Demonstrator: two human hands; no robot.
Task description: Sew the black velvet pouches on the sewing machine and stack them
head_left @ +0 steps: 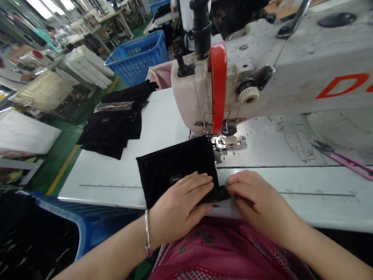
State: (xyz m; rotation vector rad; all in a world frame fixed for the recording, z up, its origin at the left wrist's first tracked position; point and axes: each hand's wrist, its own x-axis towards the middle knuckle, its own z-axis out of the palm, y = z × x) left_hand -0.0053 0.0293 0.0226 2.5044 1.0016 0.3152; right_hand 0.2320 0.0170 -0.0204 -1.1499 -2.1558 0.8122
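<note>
Left hand (185, 200), fingers extended, lies flat on the black panel (175, 161) atop the table (110, 173); right hand (259, 202), half curled, meets the black strip (220, 193), its grip indeterminable. Apparent step: aligning strip and panel; the next move calls for keeping both flat. Panel's long axis: left–right, far-right corner at the presser foot (231, 143).

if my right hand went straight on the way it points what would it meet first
Most likely the fingertips of your left hand on the black fabric, beyond the dark strip your right hand seems to touch. Exact heights are unclear.
</note>
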